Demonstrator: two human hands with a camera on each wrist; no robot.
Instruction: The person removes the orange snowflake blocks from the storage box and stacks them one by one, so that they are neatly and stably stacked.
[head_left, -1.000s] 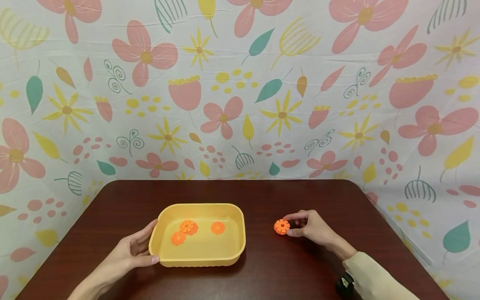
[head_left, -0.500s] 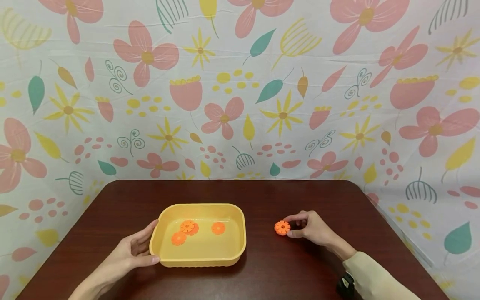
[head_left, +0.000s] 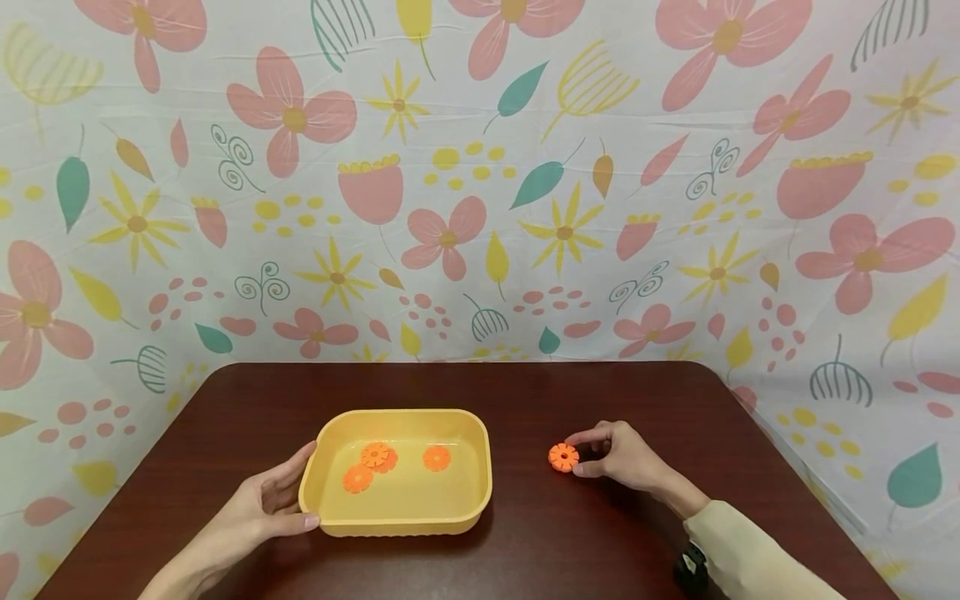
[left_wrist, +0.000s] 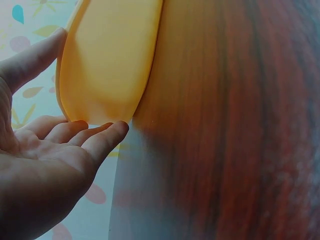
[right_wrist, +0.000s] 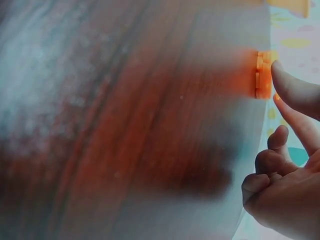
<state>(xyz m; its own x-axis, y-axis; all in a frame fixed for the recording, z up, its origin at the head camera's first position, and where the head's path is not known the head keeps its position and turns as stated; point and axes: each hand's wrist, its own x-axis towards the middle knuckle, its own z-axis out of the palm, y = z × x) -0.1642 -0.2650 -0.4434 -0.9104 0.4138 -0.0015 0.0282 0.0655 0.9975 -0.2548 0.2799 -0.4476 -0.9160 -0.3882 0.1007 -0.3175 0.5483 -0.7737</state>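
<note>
A yellow plastic basin (head_left: 405, 527) stands on the table left of centre. My left hand (head_left: 255, 508) holds its left end, the thumb at the near corner and the fingers along the side; the left wrist view shows the basin (left_wrist: 110, 55) between thumb and fingers. Several orange notched, flower-shaped discs (head_left: 437, 458) lie inside, some overlapping. To the right of the basin, my right hand (head_left: 630, 458) pinches a small stack of orange flower-shaped discs (head_left: 564, 457) at its right edge, with thumb and forefinger. Edge-on in the right wrist view, the stack (right_wrist: 263, 75) rests on the table.
The dark reddish-brown table (head_left: 510, 392) has rounded far corners. Behind it hangs a white cloth (head_left: 480, 250) printed with flowers and leaves. A black watch (head_left: 692, 569) sits on my right wrist, by a cream sleeve (head_left: 750, 550).
</note>
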